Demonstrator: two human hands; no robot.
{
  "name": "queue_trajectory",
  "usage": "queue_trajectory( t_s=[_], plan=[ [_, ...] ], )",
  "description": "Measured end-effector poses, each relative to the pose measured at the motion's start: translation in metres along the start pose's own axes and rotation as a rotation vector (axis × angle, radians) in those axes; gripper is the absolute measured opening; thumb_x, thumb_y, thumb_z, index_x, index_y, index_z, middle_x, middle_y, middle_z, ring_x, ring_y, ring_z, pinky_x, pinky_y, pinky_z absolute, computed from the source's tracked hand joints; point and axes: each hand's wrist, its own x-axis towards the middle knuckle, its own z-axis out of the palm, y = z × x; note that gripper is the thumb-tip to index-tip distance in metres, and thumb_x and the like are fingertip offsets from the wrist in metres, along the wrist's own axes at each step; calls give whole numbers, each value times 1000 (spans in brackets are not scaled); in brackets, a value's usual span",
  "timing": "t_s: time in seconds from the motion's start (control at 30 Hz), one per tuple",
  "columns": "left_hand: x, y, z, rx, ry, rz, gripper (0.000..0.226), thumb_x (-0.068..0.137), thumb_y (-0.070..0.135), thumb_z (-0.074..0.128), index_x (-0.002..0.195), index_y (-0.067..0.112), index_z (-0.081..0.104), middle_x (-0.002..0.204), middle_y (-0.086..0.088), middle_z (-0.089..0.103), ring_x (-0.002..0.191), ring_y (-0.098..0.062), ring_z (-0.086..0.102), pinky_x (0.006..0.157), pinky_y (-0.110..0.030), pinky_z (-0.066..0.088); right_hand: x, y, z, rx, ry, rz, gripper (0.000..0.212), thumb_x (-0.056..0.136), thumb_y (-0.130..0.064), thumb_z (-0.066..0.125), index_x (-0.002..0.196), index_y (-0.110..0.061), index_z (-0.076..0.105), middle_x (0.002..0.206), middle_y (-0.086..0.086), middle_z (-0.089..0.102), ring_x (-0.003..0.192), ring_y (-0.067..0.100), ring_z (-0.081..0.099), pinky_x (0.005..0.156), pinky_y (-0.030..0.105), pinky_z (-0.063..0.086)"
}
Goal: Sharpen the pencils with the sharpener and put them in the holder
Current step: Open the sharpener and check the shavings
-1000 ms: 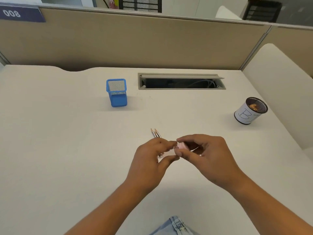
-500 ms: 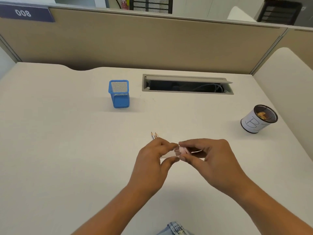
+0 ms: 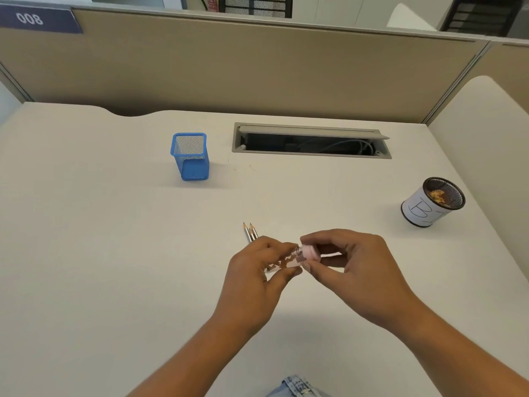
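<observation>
A small sharpener with a pink top and a clear case full of shavings is held between both hands above the desk. My left hand grips the clear case. My right hand pinches the pink top. Two sharpened pencils lie on the desk just beyond my left hand, tips pointing away, their rear ends hidden by the hand. An empty blue mesh holder stands upright further back on the left.
A black mesh cup with a white paper label holds shavings at the right. An open cable slot is set into the desk at the back. A beige partition closes off the far edge.
The pink top now sits a little apart from the clear case, and the shavings inside show more. Both hands stay together over the same spot; the camera has shifted slightly.
</observation>
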Motion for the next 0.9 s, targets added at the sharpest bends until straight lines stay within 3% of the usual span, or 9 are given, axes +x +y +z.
queue_trajectory(
  t_s=[0.23, 0.43, 0.57, 0.67, 0.77, 0.9],
  plan=[
    [4, 5, 10, 14, -4, 5, 26, 82, 17, 77, 105, 26, 75, 92, 17, 65, 87, 2, 58, 68, -3, 37, 0, 8, -10, 49, 5, 13, 29, 80, -2, 75, 99, -23, 77, 95, -11, 77, 94, 9, 73, 85, 26, 59],
    [13, 10, 22, 19, -4, 2, 28, 78, 20, 80, 104, 26, 75, 92, 16, 67, 89, 2, 60, 71, -2, 38, -1, 20, -22, 110, 64, 30, 30, 81, 3, 73, 98, -22, 76, 94, -7, 77, 91, 11, 74, 79, 22, 58],
    [24, 12, 31, 18, -5, -33, 32, 76, 21, 82, 106, 26, 74, 94, 15, 72, 91, 3, 64, 79, -5, 44, 7, 30, -36, 295, 175, 48, 27, 82, 7, 71, 98, -14, 75, 92, 2, 79, 88, 14, 75, 73, 18, 56],
    [34, 11, 38, 16, 0, -80, 34, 75, 21, 83, 107, 25, 73, 97, 17, 72, 92, 6, 65, 83, -6, 47, 17, 46, -40, 507, 273, 89, 24, 84, 8, 69, 101, -9, 72, 97, 9, 78, 91, 19, 75, 81, 24, 58],
    [48, 7, 48, 48, -15, -115, 33, 75, 20, 82, 106, 25, 72, 97, 17, 72, 91, 7, 65, 83, -7, 48, 30, 84, -39, 728, 363, 249, 19, 86, 4, 69, 102, -6, 70, 101, 15, 76, 100, 29, 73, 93, 37, 55],
    [69, 3, 65, 71, -71, -154, 33, 77, 18, 81, 107, 23, 71, 99, 14, 72, 92, 5, 65, 80, -4, 45, 43, 145, -43, 644, 406, 371, 14, 86, -1, 71, 98, -9, 73, 95, 8, 78, 97, 25, 74, 96, 40, 54]
  ],
)
